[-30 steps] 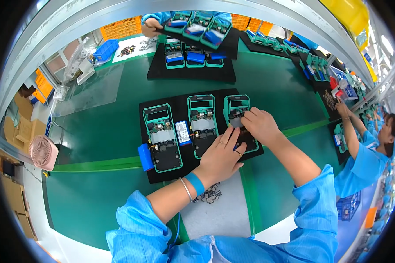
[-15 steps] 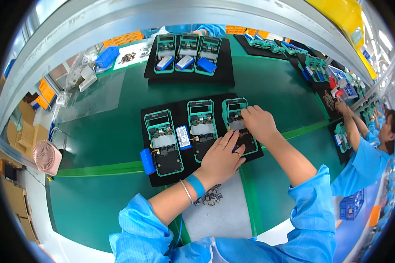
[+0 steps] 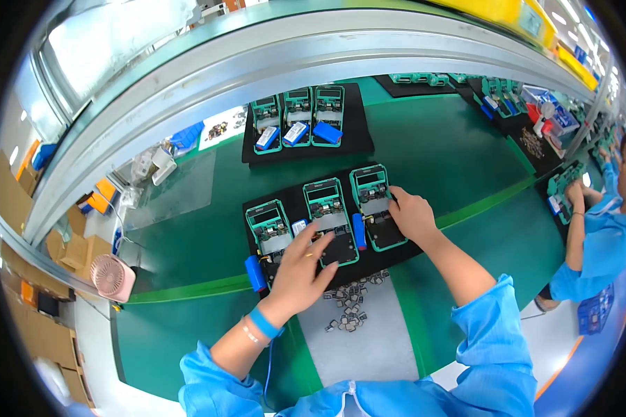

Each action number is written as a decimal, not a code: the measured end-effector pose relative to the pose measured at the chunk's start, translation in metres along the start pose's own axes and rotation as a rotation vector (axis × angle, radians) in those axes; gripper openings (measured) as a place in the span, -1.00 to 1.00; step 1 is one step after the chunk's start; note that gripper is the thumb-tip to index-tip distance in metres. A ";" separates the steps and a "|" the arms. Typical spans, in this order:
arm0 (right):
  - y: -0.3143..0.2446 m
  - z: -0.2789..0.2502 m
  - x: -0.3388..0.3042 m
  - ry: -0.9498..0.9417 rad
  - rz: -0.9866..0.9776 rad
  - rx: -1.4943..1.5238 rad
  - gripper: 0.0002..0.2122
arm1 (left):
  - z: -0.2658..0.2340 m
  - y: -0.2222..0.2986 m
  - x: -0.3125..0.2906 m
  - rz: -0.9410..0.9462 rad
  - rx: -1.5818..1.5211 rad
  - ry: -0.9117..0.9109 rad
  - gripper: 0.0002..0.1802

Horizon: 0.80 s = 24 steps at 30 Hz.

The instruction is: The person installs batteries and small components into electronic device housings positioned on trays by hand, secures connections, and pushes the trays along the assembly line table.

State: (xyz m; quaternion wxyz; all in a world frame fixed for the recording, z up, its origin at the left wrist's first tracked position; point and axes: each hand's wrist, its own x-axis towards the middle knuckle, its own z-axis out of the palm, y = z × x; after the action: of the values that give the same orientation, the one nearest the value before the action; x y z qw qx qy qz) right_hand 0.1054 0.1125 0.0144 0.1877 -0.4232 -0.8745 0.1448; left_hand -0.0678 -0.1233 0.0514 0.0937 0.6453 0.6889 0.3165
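On the black mat [image 3: 295, 201], a blue block [image 3: 299, 229] has a white label [image 3: 298, 225] too small to read; three boxy green plastic cases [image 3: 338, 251] lie there; left hand [image 3: 300, 271] spread wide over the mat's left half; right hand [image 3: 414, 217] by the mat's right-side case [image 3: 377, 205], can't tell if it grips

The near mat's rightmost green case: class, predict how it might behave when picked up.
The case is probably stiff, judging by its crisp, straight edges. It seems unlikely to roll, being a broad slab. Its exposed inner parts may be fragile.

open bench [image 3: 459, 146] right of three green-framed units [image 3: 344, 248], metal beam [image 3: 292, 59] ahead, fan [image 3: 113, 278] left
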 end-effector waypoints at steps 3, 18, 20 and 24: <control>-0.012 -0.005 0.006 -0.008 0.051 0.064 -0.71 | -0.029 -0.014 -0.043 -0.144 0.125 0.004 -0.21; 0.022 -0.025 -0.085 -0.084 0.151 0.167 -0.59 | -0.044 -0.056 -0.069 -0.558 -0.668 0.275 -0.04; 0.021 -0.030 -0.081 -0.121 0.246 0.392 -0.59 | -0.056 -0.058 -0.061 -0.811 -0.943 0.414 -0.15; 0.031 -0.034 -0.079 -0.055 0.286 0.636 -0.62 | -0.055 -0.059 -0.054 -0.842 -1.170 0.433 -0.35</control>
State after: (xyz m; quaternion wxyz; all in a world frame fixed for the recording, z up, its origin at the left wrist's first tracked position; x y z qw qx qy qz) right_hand 0.1870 0.0717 0.0161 0.2644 -0.4575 -0.7222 0.4463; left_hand -0.1381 -0.1896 0.0465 0.3970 0.0955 0.6000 0.6879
